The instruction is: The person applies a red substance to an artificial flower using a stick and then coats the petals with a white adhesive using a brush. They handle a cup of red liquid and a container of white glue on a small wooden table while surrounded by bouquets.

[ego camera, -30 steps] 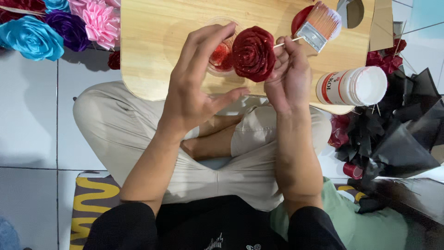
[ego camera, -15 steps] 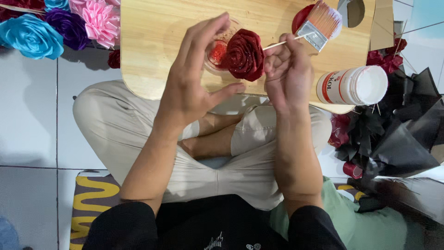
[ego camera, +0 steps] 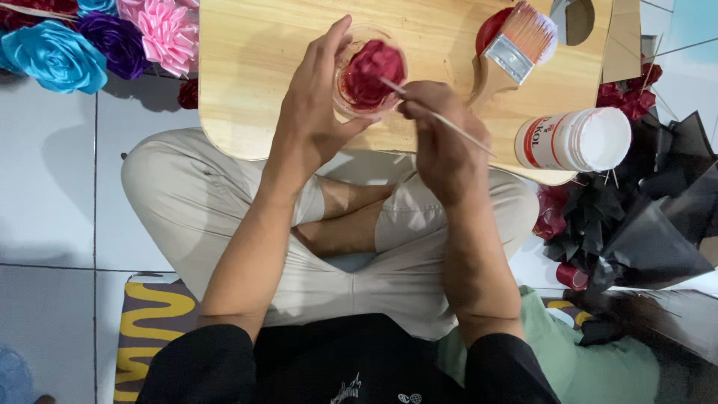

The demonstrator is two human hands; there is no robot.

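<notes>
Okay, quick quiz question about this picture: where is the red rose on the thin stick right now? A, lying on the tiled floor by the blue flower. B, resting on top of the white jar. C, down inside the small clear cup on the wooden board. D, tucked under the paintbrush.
C: the red rose sits inside the clear cup that the left hand steadies on the wooden board, while the right hand grips the stick.
</notes>
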